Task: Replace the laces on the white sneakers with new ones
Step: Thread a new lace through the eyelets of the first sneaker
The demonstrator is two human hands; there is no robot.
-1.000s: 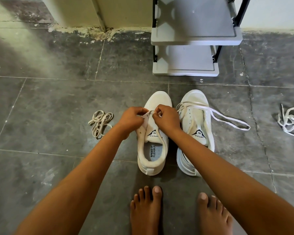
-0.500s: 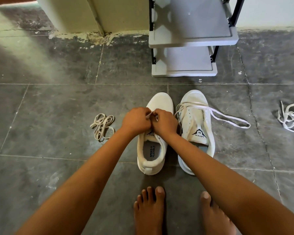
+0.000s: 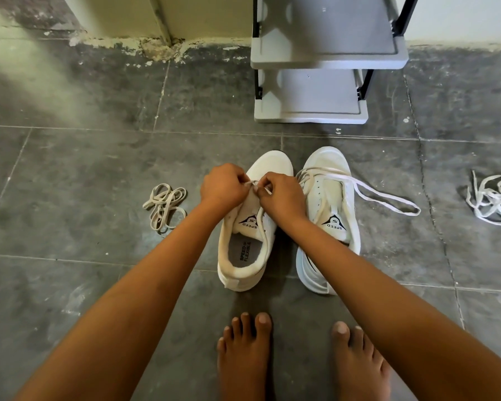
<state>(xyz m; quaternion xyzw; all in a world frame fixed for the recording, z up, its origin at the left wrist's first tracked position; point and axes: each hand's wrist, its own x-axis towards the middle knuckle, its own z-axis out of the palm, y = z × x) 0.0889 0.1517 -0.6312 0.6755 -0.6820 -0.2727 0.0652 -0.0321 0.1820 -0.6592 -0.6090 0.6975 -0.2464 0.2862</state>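
Left grip (image 3: 224, 185) and right grip (image 3: 282, 195) each pinch the lace (image 3: 254, 183) above the tongue of the left sneaker (image 3: 272, 166). Right sneaker (image 3: 327, 163) stands just beside it, with its lace loop (image 3: 388, 201) trailing rightward. Open floor (image 3: 70, 169) separates the pair from a lace bundle (image 3: 164, 204) at left, another bundle (image 3: 495, 201) at the right edge, and the rack (image 3: 310, 96) ahead.

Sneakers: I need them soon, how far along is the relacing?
Done: a beige lace bundle lies on the floor. In hand: left hand and right hand pinch the lace on one sneaker. Left: the other sneaker is only loosely laced; white laces lie aside.
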